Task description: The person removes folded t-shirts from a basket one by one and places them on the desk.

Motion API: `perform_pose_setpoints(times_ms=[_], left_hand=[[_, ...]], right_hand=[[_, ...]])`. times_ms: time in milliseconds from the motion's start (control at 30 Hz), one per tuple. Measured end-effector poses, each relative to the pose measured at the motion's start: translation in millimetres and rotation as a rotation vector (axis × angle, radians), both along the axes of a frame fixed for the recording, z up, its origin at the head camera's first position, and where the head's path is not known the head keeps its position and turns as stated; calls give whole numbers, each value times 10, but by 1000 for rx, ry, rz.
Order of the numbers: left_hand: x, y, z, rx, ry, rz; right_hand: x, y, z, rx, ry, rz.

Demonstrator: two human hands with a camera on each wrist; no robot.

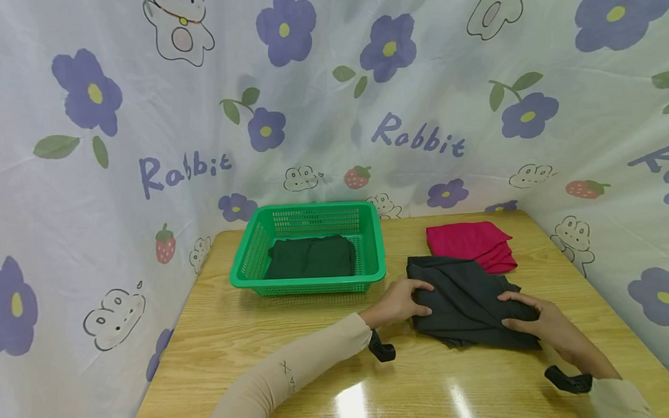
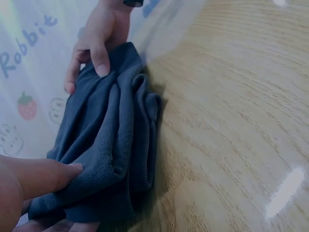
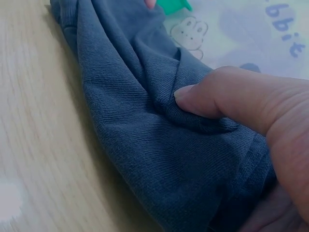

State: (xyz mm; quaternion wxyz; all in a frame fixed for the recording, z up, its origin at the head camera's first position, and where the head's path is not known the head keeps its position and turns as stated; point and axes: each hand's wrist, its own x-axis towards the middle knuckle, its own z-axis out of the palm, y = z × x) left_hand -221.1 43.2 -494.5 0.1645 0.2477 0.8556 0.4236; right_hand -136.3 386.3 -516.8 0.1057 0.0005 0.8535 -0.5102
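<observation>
The left hand point(image 1: 397, 303) and right hand point(image 1: 550, 326) are gripping opposite ends of the dark cloth point(image 1: 464, 301). Red cloth point(image 1: 468, 241) is lying behind.

basket point(image 1: 309, 282) sat on table point(image 1: 234, 341) left of garment point(image 1: 459, 300), bundle point(image 1: 314, 257) in basket, cloth point(image 1: 468, 240) just behind garment.

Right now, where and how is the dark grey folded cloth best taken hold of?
The dark grey cloth is probably best gripped at both ends, left hand from the left, right hand from the right, thumbs on top and fingers underneath: it lies wider than deep, in loose folded layers that a one-ended grip might let slip open.
</observation>
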Motion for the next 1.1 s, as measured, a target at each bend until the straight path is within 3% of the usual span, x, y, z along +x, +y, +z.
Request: perform_pose_setpoints(times_ms=[433, 833, 967, 1100], left_hand=[[30, -3, -11, -61, 0, -12], [27, -22, -17, -71, -30, -33], [23, -46, -9, -85, -7, -59], [-3, -74, 12, -110, 49, -119]], right_hand=[[25, 26, -47, -25, -34, 13], [19, 2, 8, 91, 45, 40], [40, 8, 71, 149, 61, -2], [50, 28, 172, 157, 76, -100]])
